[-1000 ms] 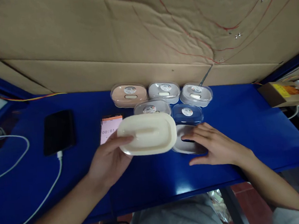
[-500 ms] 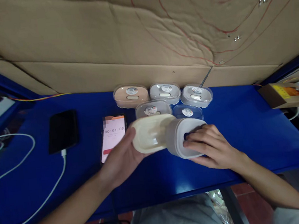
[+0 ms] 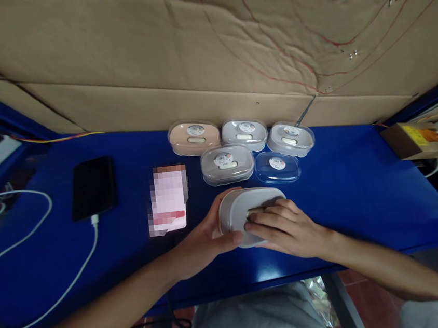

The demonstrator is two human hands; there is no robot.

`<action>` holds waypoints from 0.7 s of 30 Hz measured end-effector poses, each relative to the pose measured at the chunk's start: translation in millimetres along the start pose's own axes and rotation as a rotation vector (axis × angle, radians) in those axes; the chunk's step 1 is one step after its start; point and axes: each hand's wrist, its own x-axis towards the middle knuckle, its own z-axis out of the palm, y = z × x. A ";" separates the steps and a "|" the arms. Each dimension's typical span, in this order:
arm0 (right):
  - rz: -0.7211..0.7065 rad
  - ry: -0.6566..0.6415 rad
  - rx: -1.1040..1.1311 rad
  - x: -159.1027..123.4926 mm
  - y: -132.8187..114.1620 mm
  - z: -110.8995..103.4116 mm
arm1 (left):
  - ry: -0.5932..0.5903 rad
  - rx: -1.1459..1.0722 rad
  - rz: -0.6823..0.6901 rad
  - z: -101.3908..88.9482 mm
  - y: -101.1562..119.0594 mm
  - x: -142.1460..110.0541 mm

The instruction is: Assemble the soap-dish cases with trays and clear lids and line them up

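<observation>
A grey oval plastic box [image 3: 232,210] is between my hands, above the front part of the blue table. My left hand [image 3: 207,244] wraps around its left side, thumb on the near rim. The fingers of my right hand [image 3: 290,228] are bent over the opening in its top, and they cover most of that opening. A bit of cream shows beside these fingertips. Whatever lies under the grey shell is hidden, including most of the cream dish. Just beyond the box lies a clear oval lid [image 3: 278,175] with a round sticker.
Behind stand a peach oval box [image 3: 179,141] and several grey ones [image 3: 212,172], all under clear lids. A phone [image 3: 168,203] lies left of my hands. Farther left is a black device [image 3: 93,187] on a white cable [image 3: 91,255]. A cardboard box [image 3: 400,144] stands right.
The grey shell in my right hand has moved left onto the cream dish in my left hand. My left hand has turned and now grips the grey side.
</observation>
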 end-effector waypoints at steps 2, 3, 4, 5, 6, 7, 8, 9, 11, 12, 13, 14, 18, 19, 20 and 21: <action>-0.004 0.017 -0.019 -0.3 0.2 4.0 | 0.036 -0.109 -0.031 1.9 1.0 1.6; -0.002 0.029 -0.032 -0.6 0.8 5.9 | 0.060 -0.171 -0.053 2.8 2.6 2.5; 0.000 0.035 -0.044 -1.2 1.8 7.3 | 0.082 -0.224 -0.071 3.4 4.8 3.4; -0.004 0.035 -0.054 -2.2 3.3 8.3 | 0.102 -0.259 -0.080 3.6 7.2 4.3; -0.006 0.031 -0.061 -3.4 5.5 8.6 | 0.118 -0.276 -0.077 3.5 9.7 5.2; -0.002 0.025 -0.059 -5.0 8.6 8.1 | 0.129 -0.280 -0.067 3.2 12.2 5.9; 0.016 0.022 -0.046 -7.0 12.5 6.9 | 0.140 -0.275 -0.056 2.8 14.5 6.4; 0.053 0.025 -0.024 -9.2 17.4 5.1 | 0.153 -0.261 -0.046 2.3 16.5 6.7; 0.192 0.033 0.016 -14.1 29.7 0.4 | 0.185 -0.229 -0.037 1.4 19.7 6.9; 0.281 0.029 0.020 -16.7 36.8 -1.9 | 0.198 -0.216 -0.037 0.9 20.8 6.7; 0.368 0.017 0.005 -19.4 44.1 -3.9 | 0.208 -0.208 -0.039 0.5 21.5 6.5; 0.443 -0.008 -0.029 -22.0 51.2 -5.4 | 0.215 -0.202 -0.041 0.0 22.0 6.4; 0.566 -0.186 -0.151 -32.1 70.3 -6.6 | 0.231 -0.189 -0.057 -2.5 21.0 6.9; 0.572 -0.218 -0.151 -33.9 71.7 -6.4 | 0.231 -0.187 -0.066 -3.1 20.3 7.4; 0.575 -0.234 -0.144 -35.2 71.8 -6.4 | 0.229 -0.185 -0.079 -3.8 19.7 7.9; 0.578 -0.239 -0.136 -36.1 70.9 -6.7 | 0.228 -0.182 -0.091 -4.5 19.1 8.5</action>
